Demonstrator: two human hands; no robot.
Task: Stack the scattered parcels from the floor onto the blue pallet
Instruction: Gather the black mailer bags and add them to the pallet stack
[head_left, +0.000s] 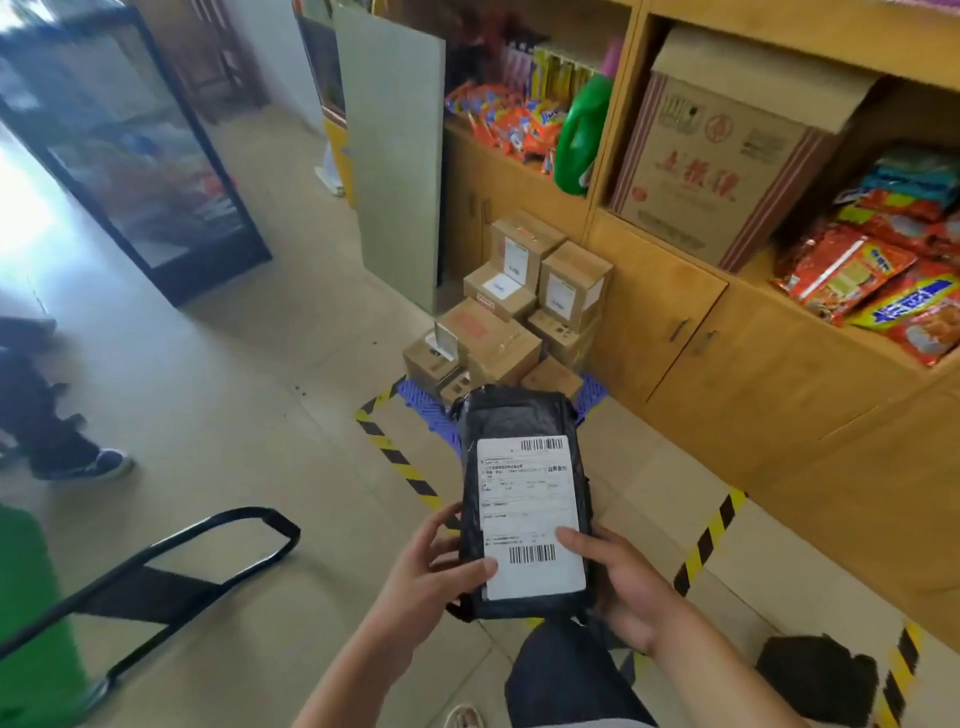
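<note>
I hold a black plastic-wrapped parcel (524, 415) with a white shipping label in front of me, above the floor. My left hand (431, 571) grips its lower left edge, thumb on the label. My right hand (618, 577) grips the lower right edge, thumb also on the label. Beyond the parcel lies the blue pallet (421, 402), marked off by yellow-black tape. Several brown cardboard parcels (498, 343) are stacked on it against the wooden cabinet. Another black parcel (815, 675) lies on the floor at lower right.
A wooden shelf cabinet (727, 332) with snack bags and a carton stands to the right. A grey board (400, 156) leans behind the pallet. A black metal frame (171, 577) lies at lower left. Another person's leg and shoe (78, 462) are at far left.
</note>
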